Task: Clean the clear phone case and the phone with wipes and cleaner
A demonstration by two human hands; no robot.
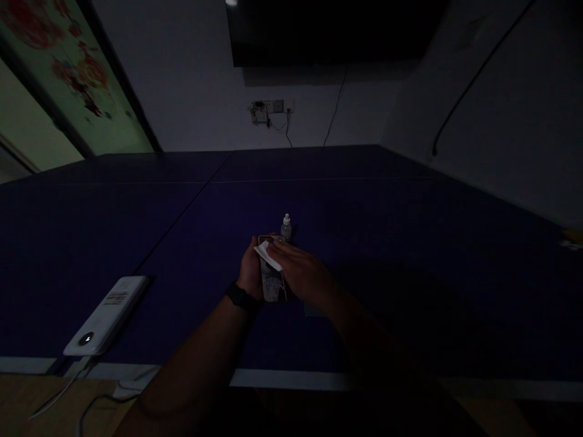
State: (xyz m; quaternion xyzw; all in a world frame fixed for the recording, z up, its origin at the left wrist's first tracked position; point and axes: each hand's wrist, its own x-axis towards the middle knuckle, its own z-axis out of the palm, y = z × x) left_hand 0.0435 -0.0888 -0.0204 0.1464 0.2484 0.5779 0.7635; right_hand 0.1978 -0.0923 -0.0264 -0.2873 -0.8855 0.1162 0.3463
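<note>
My left hand (250, 271), with a dark watch on its wrist, is wrapped round a smartphone (272, 287) from the left side. The phone is tilted up above the blue table, and a picture or pattern shows on its lower part. My right hand (304, 274) presses a folded white cloth or tissue (268, 255) against the phone's upper part, its fingers lying over the cloth. Just beyond the phone stands a small clear bottle (286, 228) with a white cap. Partly hidden under my right forearm, a dark flat item (313, 310) lies on the table.
A white power bank (108, 315) with cables lies at the left near the front edge of the blue table (364, 218). Against the far wall are sockets (273, 107) with cords and a dark screen (332, 30). A small yellowish item (572, 238) sits at the far right. The room is dim.
</note>
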